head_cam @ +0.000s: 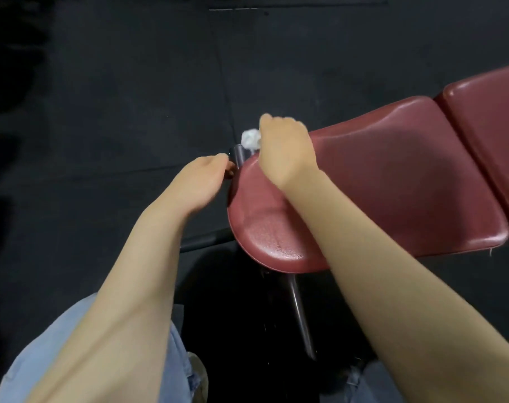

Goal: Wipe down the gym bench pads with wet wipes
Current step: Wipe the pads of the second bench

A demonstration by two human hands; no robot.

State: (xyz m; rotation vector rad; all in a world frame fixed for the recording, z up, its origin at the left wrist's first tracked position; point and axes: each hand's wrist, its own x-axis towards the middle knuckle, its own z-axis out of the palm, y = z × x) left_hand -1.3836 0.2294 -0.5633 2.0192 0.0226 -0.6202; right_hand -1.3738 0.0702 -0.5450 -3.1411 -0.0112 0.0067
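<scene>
My right hand (285, 146) grips the balled wet wipe (251, 138) at the seat pad (378, 181) far edge; left hand (200, 181) fingers hidden, can't tell. I'd drag overlapping strokes, firm pressure.

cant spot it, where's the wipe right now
In the head view the wipe is bunched in the right hand, at the far narrow end of the red seat pad, just above the dark metal post.
</scene>
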